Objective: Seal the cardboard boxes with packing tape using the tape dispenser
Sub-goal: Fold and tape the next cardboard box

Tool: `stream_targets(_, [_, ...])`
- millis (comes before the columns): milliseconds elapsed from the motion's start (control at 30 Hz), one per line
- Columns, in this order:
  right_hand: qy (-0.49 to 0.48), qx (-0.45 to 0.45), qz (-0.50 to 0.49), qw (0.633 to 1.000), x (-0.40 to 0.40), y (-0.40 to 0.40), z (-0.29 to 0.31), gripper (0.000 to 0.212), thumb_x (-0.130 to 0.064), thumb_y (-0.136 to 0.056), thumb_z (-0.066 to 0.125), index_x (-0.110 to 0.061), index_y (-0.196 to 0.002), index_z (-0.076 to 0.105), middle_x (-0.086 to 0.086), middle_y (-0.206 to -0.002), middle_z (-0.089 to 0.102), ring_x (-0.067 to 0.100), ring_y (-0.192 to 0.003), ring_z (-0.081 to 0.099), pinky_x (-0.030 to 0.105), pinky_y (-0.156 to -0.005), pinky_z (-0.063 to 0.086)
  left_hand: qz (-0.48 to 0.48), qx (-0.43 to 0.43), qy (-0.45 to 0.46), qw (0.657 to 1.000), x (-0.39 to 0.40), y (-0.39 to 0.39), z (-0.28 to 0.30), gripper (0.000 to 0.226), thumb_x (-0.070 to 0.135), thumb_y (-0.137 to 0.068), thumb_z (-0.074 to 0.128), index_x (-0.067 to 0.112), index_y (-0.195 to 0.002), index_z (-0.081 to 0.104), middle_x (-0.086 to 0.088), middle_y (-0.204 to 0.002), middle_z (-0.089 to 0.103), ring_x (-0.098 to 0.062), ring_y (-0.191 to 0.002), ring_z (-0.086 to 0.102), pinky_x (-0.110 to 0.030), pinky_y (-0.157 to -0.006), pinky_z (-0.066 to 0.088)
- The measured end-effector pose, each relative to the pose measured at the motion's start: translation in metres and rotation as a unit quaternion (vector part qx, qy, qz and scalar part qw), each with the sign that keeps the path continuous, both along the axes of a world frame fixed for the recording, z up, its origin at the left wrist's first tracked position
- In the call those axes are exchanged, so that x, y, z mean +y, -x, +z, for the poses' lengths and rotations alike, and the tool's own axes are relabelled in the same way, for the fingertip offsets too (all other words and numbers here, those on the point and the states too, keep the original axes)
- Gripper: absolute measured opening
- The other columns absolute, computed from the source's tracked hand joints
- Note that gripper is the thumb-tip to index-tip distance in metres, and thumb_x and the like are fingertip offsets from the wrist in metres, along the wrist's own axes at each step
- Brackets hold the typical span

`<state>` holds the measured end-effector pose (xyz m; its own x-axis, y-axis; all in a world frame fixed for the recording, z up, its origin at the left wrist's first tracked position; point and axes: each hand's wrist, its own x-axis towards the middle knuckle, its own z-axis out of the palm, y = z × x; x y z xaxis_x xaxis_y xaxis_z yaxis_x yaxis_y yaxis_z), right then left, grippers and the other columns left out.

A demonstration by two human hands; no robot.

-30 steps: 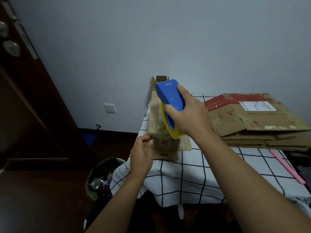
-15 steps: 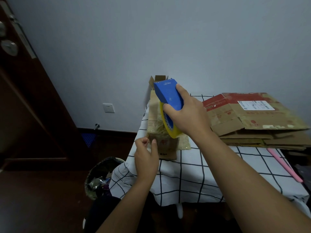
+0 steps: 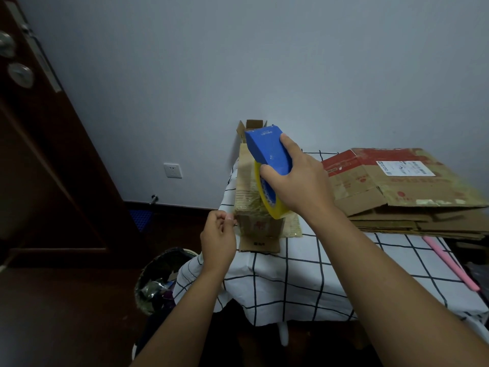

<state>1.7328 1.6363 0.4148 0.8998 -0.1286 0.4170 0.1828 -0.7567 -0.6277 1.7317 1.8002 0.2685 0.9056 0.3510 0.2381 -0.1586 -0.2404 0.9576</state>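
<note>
A long narrow cardboard box [image 3: 248, 186] lies on the table with its near end facing me and its far flaps open. My right hand [image 3: 299, 178] grips the blue tape dispenser [image 3: 268, 152], whose yellow tape roll [image 3: 267, 200] rests on the box's near top edge. My left hand [image 3: 218, 234] is just left of the box's near corner, its fingertips pinched together, seemingly on the tape end; the clear tape itself is hard to make out.
A stack of flattened cardboard boxes [image 3: 404, 192] fills the table's right side. A pink stick [image 3: 449, 263] lies near the right edge. The checked tablecloth [image 3: 304, 274] hangs over the front. A waste bin [image 3: 158, 279] stands on the floor at left, beside a dark door [image 3: 39, 154].
My left hand has shifted left off the box's near end to its corner. The right hand and dispenser have barely moved.
</note>
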Motion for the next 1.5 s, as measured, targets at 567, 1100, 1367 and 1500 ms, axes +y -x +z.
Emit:
stream_targets(567, [-0.003,-0.002,0.003,1.0,0.0,0.0,0.001,0.074,-0.055,-0.087,0.057,-0.036,-0.153,0.028,-0.001,-0.106,0.052,0.019,-0.093,0.051,0.032,-0.073,0.041,-0.055,-0.082,-0.178,0.979,0.011,0.0,0.011,0.011,0.019,-0.094,0.065,0.022,-0.101,0.058,0.019,-0.085,0.061,0.004,-0.082,0.064,-0.005,-0.066,0.047])
stream_targets(1100, [0.0,-0.001,0.011,1.0,0.0,-0.002,-0.001,0.074,-0.055,-0.087,0.056,-0.036,-0.153,0.028,0.002,-0.108,0.054,0.021,-0.092,0.052,0.033,-0.071,0.041,-0.099,-0.216,-0.391,0.889,0.021,-0.024,0.024,0.013,0.016,-0.091,0.067,0.011,-0.102,0.069,-0.006,-0.084,0.069,-0.024,-0.072,0.065,-0.031,-0.059,0.054])
stream_targets(1367, [0.0,0.0,0.015,1.0,-0.001,0.001,0.001,0.074,-0.053,-0.087,0.056,-0.035,-0.153,0.028,0.002,-0.108,0.054,0.021,-0.093,0.053,0.034,-0.072,0.043,-0.176,-0.058,-0.248,0.951,0.034,-0.014,0.022,0.054,0.041,-0.086,0.071,0.035,-0.136,0.05,0.013,-0.097,0.063,0.002,-0.086,0.061,-0.011,-0.075,0.05])
stream_targets(1500, [-0.003,0.003,0.014,1.0,-0.001,0.001,0.001,0.075,-0.054,-0.087,0.056,-0.036,-0.153,0.027,0.0,-0.106,0.052,0.02,-0.092,0.052,0.033,-0.072,0.041,-0.162,-0.042,-0.242,0.956,0.03,-0.014,0.025,0.054,0.046,-0.083,0.073,0.031,-0.131,0.051,0.012,-0.093,0.064,0.001,-0.083,0.063,-0.013,-0.074,0.051])
